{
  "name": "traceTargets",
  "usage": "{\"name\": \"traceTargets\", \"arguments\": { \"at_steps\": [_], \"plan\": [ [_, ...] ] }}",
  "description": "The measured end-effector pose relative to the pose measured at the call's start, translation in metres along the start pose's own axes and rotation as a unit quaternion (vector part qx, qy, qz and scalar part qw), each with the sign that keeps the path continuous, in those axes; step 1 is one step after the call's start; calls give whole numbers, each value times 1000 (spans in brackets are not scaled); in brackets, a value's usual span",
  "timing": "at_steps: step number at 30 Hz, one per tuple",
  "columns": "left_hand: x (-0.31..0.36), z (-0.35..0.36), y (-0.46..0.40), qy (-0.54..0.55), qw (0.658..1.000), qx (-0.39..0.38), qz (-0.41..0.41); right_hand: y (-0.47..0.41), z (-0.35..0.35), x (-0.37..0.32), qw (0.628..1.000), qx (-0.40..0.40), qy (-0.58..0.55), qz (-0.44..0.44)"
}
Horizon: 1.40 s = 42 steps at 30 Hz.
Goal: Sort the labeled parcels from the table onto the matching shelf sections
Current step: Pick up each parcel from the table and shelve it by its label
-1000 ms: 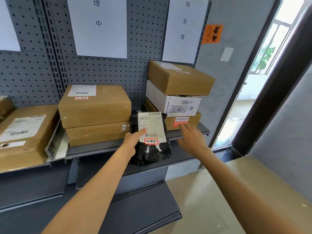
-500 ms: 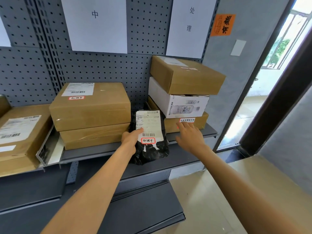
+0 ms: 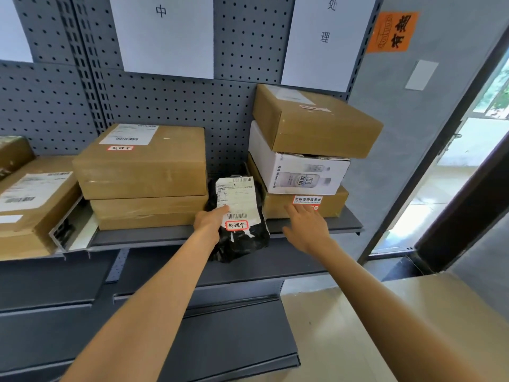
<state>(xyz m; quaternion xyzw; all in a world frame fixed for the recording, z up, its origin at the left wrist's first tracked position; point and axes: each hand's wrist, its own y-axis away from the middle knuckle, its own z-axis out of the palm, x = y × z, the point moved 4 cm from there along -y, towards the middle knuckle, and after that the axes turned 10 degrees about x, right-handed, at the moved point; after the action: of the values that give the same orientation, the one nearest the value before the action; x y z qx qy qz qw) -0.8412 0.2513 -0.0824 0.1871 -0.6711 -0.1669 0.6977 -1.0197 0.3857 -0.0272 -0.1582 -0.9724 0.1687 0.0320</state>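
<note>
Head view, left stack: two brown cartons (image 3: 143, 175) sit on the grey shelf (image 3: 176, 237), the top one tagged in red.
Left hand (image 3: 210, 223): fingers curled around the black parcel's left edge, thumb on its white label.
Black parcel (image 3: 239, 235): crinkled bag with barcode sheet and red-bordered tag, standing in the gap between the stacks, its bottom overhanging the shelf lip.
Right hand (image 3: 307, 227): fingers spread, holding nothing, just before the bottom carton (image 3: 327, 206).
Right stack: white box (image 3: 297, 172) and brown box (image 3: 316, 122) above it.
</note>
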Motion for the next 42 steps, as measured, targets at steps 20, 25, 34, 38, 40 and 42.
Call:
{"name": "traceTargets", "arguments": {
  "at_steps": [20, 25, 34, 38, 40, 42],
  "plan": [
    [-1, -3, -1, -57, 998, 26, 23, 43, 27, -72, 608, -306, -607, 410],
    [1, -6, 3, -52, 998, -16, 16, 37, 45, -102, 450, -198, -709, 505],
    [5, -22, 0, -107, 991, -76, 38, 22, 46, -117, 423, -110, -713, 548],
    [20, -49, -5, -313, 931, 17, 190, 8, 49, -125, 408, -98, -720, 552],
    [30, -61, 0, -415, 859, 50, 296, 2, 50, -130, 390, -93, -729, 554],
    [35, -69, 1, -458, 802, 55, 380, -6, 52, -135, 378, -88, -736, 555]
  ]
}}
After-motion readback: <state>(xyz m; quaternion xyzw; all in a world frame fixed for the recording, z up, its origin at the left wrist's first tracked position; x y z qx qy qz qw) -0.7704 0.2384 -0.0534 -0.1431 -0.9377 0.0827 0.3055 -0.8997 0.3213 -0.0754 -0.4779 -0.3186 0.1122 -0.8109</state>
